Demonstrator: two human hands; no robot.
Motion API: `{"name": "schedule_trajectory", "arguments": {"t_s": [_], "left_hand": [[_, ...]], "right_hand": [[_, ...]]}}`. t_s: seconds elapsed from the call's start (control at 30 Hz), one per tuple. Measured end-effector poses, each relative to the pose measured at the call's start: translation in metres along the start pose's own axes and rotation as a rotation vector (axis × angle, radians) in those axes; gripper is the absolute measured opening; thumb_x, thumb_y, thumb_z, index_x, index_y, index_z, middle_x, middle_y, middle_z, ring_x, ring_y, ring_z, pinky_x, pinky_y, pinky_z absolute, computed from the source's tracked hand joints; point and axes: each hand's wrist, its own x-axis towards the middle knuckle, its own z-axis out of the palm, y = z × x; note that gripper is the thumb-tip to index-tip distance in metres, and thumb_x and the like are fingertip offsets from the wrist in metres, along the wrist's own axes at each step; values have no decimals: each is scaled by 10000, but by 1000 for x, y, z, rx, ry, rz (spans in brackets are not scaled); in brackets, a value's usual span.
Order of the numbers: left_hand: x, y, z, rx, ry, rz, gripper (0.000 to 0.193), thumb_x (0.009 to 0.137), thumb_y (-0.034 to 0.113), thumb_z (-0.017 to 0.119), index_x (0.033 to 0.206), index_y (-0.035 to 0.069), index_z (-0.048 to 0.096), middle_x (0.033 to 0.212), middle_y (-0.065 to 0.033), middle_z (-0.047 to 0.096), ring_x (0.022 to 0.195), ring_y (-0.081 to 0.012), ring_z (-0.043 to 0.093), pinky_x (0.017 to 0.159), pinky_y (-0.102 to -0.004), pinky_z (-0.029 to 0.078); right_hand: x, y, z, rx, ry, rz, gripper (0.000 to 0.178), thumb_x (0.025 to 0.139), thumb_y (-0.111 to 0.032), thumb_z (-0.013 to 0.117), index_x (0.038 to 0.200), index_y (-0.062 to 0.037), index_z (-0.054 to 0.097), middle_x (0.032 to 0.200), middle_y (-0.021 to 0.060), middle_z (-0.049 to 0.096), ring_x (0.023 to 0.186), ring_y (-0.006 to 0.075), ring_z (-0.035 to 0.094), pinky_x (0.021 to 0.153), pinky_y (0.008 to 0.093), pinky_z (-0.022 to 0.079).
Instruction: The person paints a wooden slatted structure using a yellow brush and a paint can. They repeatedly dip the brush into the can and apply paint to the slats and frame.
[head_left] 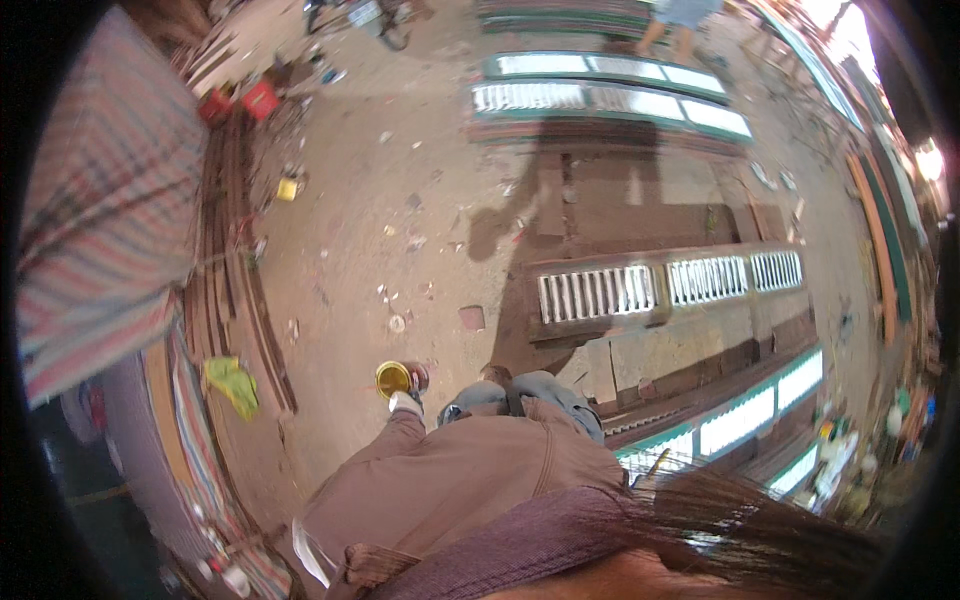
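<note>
My left hand [407,403] looks whitish, perhaps gloved, and is closed at the near rim of a round tin [394,377] with a yellowish inside and a dark reddish outer wall. Its fingers are small and blurred. The brown sleeve [385,440] of my left arm leads down to it. My right hand does not show; my jacket and loose hair cover the lower right. Beyond my bent knees, a brown louvred panel [600,293] with pale slats in three sections lies to the right.
Green-framed louvred panels [610,102] lie at the back, with a person's legs [668,40] beside them. More green-framed panels [737,420] lie close at right. Long brown boards [232,270], a yellow-green cloth [232,386], striped sheeting [110,210] and red containers [260,99] line the left.
</note>
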Motion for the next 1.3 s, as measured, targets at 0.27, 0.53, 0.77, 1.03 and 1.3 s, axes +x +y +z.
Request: {"name": "schedule_trajectory", "arguments": {"t_s": [0.27,0.53,0.77,1.03,1.3], "left_hand": [[-36,-39,-2,564,198,72,316,904,361,535,905,77,675,815,-162,694,750,-322,676,616,-416,519],[10,-17,-53,528,30,-43,293,891,305,521,956,55,661,894,-169,686,796,-323,669,654,-430,525],[111,-8,-146,545,-25,-65,287,879,256,509,1000,36,649,963,-175,680,836,-323,663,687,-442,530],[301,77,-261,-155,418,-432,297,865,201,496,1050,14,635,1042,-182,672,881,-324,657,725,-455,536],[357,349,-222,-993,326,-15,294,866,171,485,1080,18,615,1044,-136,656,847,-283,622,719,-408,532]], "right_hand": [[88,-190,-38,-125,68,-421,327,907,-231,475,1157,-32,542,1031,244,649,959,454,609,819,512,464],[19,-337,23,-284,141,-603,272,890,-299,516,1044,-91,601,990,208,664,966,395,624,837,497,482],[-75,-348,120,-397,33,-303,279,885,-282,508,1073,-107,617,1053,191,662,992,363,637,853,474,494],[-159,-364,125,-225,64,-250,241,840,-200,528,1038,-100,622,1001,191,667,975,357,635,817,473,484],[-151,-269,219,105,224,240,351,829,-207,519,1107,-17,622,976,269,660,932,434,634,800,508,488]]}}
